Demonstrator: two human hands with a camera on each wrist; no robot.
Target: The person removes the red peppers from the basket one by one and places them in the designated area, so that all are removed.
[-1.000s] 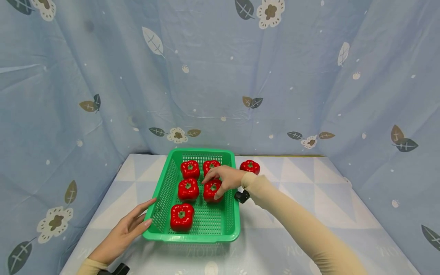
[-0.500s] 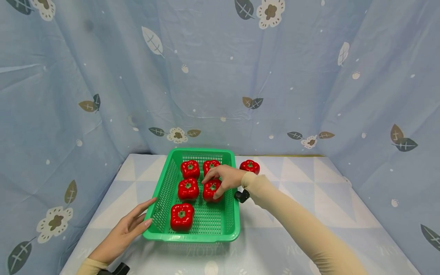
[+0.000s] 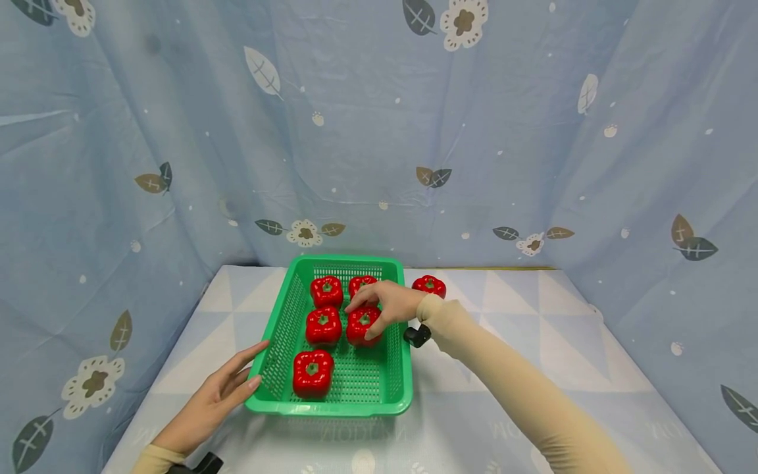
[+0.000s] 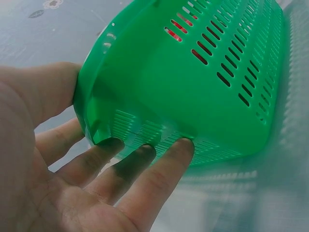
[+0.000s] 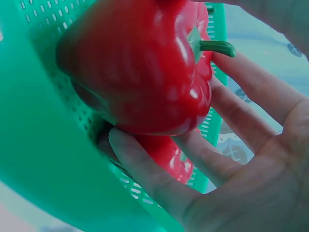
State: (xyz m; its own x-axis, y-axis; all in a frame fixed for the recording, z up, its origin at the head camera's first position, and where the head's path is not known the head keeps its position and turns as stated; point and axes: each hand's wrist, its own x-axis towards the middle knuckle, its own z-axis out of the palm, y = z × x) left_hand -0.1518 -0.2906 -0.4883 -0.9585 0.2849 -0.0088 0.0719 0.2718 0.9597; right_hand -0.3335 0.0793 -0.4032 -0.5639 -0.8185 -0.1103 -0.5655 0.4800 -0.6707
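A green plastic basket (image 3: 278, 409) stands on the table with several glossy red bell peppers in it. At its front-left corner my left hand (image 3: 204, 401) holds the rim, the thumb over the edge and the fingers against the outer wall (image 4: 145, 77). Inside, on the right, my right hand (image 3: 391, 306) grips a bell pepper (image 3: 359, 326) between thumb and fingers; its green stem (image 5: 217, 47) shows in the right wrist view. To its left is a second pepper (image 3: 323, 326), with a third pepper (image 3: 312, 373) nearer the front.
Two more peppers sit at the basket's back; the right one (image 3: 360, 284) is partly hidden by my right hand. Outside, past the right rim, another pepper (image 3: 430, 285) lies on the patterned tablecloth (image 3: 521, 336). A blue curtain (image 3: 379, 131) hangs behind the table.
The pepper in my right hand has shifted slightly left and back inside the basket, with the hand moving along. My left hand and the basket look almost unmoved.
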